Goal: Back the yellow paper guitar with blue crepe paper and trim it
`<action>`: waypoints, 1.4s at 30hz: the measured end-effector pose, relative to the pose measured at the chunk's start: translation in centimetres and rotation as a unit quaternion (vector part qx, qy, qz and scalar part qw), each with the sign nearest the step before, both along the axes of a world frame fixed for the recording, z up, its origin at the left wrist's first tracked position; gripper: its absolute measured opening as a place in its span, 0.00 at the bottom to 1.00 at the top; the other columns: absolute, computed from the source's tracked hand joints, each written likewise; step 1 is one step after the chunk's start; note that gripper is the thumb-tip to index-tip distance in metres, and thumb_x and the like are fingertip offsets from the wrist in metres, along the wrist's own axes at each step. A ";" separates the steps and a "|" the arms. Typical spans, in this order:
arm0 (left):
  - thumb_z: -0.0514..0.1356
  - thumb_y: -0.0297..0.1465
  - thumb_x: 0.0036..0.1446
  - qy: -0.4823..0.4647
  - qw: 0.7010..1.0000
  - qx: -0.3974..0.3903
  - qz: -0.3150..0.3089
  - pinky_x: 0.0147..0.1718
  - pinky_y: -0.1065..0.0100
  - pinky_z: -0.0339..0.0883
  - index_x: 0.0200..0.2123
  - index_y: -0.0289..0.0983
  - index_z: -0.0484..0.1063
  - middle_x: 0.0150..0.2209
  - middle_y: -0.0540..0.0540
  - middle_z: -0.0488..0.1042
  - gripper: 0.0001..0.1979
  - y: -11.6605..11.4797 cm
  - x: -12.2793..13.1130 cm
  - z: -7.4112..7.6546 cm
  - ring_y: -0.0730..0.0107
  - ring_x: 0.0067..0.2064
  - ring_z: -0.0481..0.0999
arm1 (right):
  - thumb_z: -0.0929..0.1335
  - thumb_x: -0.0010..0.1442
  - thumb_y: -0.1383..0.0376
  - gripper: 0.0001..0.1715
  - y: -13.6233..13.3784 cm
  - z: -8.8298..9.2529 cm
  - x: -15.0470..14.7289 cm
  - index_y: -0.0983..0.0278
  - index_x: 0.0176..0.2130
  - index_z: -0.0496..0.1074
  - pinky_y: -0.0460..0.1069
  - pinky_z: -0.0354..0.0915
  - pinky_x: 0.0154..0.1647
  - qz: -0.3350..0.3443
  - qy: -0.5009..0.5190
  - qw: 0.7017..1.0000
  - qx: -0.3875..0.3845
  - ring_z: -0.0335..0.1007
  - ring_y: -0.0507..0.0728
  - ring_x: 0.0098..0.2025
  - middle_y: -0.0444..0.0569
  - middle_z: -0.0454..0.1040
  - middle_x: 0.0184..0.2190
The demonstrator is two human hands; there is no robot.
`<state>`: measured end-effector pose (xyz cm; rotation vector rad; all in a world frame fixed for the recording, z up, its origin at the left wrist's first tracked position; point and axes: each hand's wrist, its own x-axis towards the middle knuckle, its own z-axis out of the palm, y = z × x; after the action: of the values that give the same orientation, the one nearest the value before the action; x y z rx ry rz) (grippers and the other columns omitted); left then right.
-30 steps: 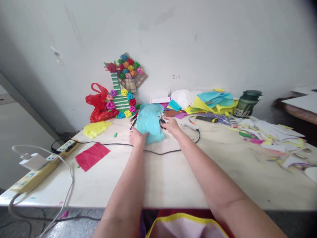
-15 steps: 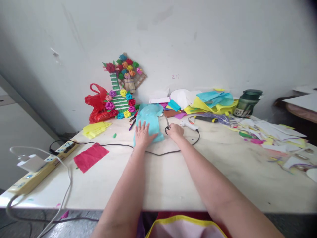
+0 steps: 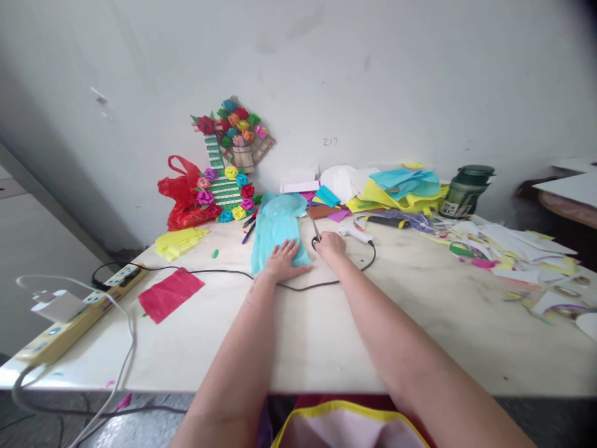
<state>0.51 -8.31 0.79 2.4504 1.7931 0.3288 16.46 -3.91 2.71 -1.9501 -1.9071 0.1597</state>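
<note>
A light blue sheet of crepe paper (image 3: pixel 275 230) lies on the table in front of me. My left hand (image 3: pixel 282 262) rests flat on its near edge with the fingers spread. Just right of the sheet, my right hand (image 3: pixel 331 247) is closed around the black handles of a pair of scissors (image 3: pixel 316 233), whose blades point away from me. The scissors are apart from the paper. Beside my right hand lies a white glue gun (image 3: pixel 354 234) with its black cord running across the table below both hands.
Yellow paper (image 3: pixel 180 243) and a red paper piece (image 3: pixel 171 294) lie left, near a power strip (image 3: pixel 69 333). Paper flower decorations (image 3: pixel 227 191) and a red bag (image 3: pixel 183 193) stand behind. A cutter (image 3: pixel 386 221), green bottle (image 3: pixel 466 193) and paper scraps (image 3: pixel 517 249) are right.
My left hand has slid right and a little toward me across the blue crepe paper, to its near edge. My right hand and the scissors have stayed nearly still.
</note>
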 end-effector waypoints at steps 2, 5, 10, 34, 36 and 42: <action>0.52 0.53 0.48 0.003 1.000 0.011 -0.003 0.60 0.59 0.34 0.59 0.39 0.54 0.64 0.43 0.46 0.39 0.0 0.0 0.1 0.60 0.65 0.41 | 0.64 0.54 0.58 0.17 0.0 0.0 0.0 0.64 0.39 0.74 0.48 0.62 0.38 -0.003 0.009 1.000 0.001 0.70 0.57 0.43 0.56 0.75 0.39; 0.49 0.55 0.48 0.028 1.000 0.005 -0.008 0.60 0.60 0.35 0.60 0.35 0.53 0.64 0.40 0.45 0.41 0.1 0.1 0.2 0.58 0.65 0.41 | 0.64 0.53 0.58 0.17 0.1 0.0 0.1 0.64 0.39 0.74 0.47 0.61 0.38 -0.004 0.013 1.000 -0.009 0.70 0.57 0.43 0.55 0.75 0.39; 0.42 0.57 0.51 0.062 0.997 -0.036 -0.008 0.60 0.60 0.34 0.62 0.30 0.46 0.65 0.39 0.38 0.45 0.0 0.3 0.4 0.59 0.65 0.35 | 0.64 0.54 0.59 0.17 0.2 0.0 0.0 0.65 0.40 0.74 0.47 0.60 0.39 0.014 -0.005 1.000 -0.024 0.69 0.57 0.44 0.55 0.73 0.41; 0.48 0.25 0.50 -0.149 0.987 -0.028 0.056 0.54 0.65 0.55 0.55 0.40 0.53 0.58 0.46 0.62 0.26 0.1 -0.1 0.9 0.68 0.58 0.61 | 0.54 0.58 0.69 0.28 0.3 -2.2 -2.6 0.59 0.55 0.63 0.63 0.30 0.61 0.263 -0.079 0.961 0.023 0.45 0.57 0.62 0.44 0.63 0.56; 0.49 0.25 0.49 -0.150 0.987 -0.022 0.058 0.55 0.65 0.54 0.57 0.40 0.51 0.60 0.46 0.57 0.29 -0.1 -0.1 1.0 0.68 0.59 0.59 | 0.55 0.56 0.71 0.30 0.0 -2.0 -2.8 0.61 0.56 0.62 0.62 0.29 0.61 0.265 -0.080 0.961 0.023 0.43 0.57 0.63 0.46 0.63 0.56; 0.54 0.32 0.48 -0.058 0.995 -0.039 0.066 0.60 0.61 0.36 0.60 0.34 0.50 0.64 0.42 0.47 0.34 -0.4 -0.1 1.4 0.62 0.65 0.40 | 0.56 0.54 0.71 0.33 -0.5 -1.5 -2.8 0.62 0.59 0.58 0.62 0.29 0.61 0.260 -0.079 0.962 0.000 0.42 0.56 0.64 0.47 0.63 0.56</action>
<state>0.38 -8.67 2.17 2.2191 1.8865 0.3942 13.62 -4.39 1.20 -1.4542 -2.4901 0.1535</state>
